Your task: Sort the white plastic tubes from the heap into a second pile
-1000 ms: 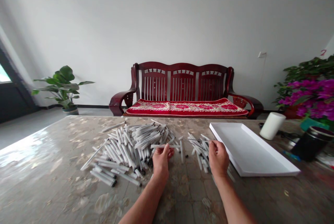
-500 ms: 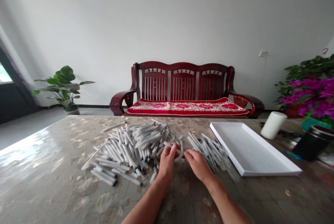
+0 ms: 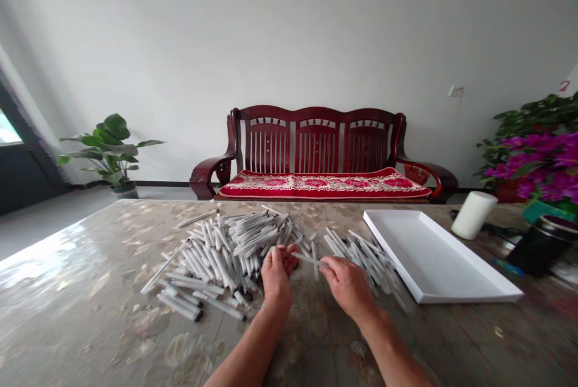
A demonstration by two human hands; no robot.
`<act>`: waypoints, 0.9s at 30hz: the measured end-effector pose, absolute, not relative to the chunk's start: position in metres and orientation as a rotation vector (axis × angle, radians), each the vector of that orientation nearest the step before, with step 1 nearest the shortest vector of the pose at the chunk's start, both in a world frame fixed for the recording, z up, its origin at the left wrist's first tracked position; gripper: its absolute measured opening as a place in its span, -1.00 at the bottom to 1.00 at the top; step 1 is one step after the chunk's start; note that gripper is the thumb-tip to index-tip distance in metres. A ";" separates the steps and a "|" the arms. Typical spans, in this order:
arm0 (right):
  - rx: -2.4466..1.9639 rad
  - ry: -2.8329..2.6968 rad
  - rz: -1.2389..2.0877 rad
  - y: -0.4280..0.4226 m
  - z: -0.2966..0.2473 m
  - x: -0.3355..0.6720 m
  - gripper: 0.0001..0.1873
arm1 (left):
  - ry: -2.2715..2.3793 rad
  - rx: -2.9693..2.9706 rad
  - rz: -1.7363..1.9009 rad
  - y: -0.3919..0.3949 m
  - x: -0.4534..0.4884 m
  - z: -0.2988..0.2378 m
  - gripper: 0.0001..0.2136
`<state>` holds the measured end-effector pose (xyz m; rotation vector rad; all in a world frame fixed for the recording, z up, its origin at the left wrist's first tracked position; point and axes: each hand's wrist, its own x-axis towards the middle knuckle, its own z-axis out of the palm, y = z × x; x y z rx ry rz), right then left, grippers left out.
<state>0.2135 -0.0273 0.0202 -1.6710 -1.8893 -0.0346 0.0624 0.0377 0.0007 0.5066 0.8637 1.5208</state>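
My right hand [image 3: 350, 284] pinches one end of a slim whitish pen [image 3: 309, 259], which points left toward my other hand. My left hand [image 3: 277, 275] is closed with curled fingers close to the pen's far end; what it holds, if anything, I cannot make out. Behind and left of it lies a large heap of white pens [image 3: 221, 254], several with black ends. A smaller bunch of similar pens [image 3: 361, 260] rests beyond my right hand. Between the two groups a single pale pen [image 3: 315, 260] lies on the table.
A shallow white box tray [image 3: 445, 260] stands right of the smaller bunch on the patterned table [image 3: 112, 327]. Farther right are a white cylinder [image 3: 474, 215], a dark container [image 3: 542, 248] and purple flowers [image 3: 542, 161]. A red wooden bench [image 3: 316, 140] is behind the table.
My hands have moved apart, the left shifting left and the right slightly right. The slim pen now spans the gap, gripped by my right hand.
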 end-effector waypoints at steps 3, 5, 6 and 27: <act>-1.796 -1.737 -0.180 -0.027 0.015 0.225 -0.81 | 0.861 0.669 1.450 0.039 0.065 -0.004 -0.62; -1.869 -1.648 -0.269 -0.025 0.010 0.231 -0.79 | 0.875 0.769 1.382 0.037 0.072 -0.010 -0.56; -1.882 -1.627 -0.313 -0.024 0.009 0.234 -0.79 | 0.878 0.822 1.360 0.036 0.076 -0.012 -0.54; -1.705 -1.948 -0.211 -0.010 -0.005 0.215 -0.69 | 1.855 2.457 0.600 0.035 0.032 0.020 -0.67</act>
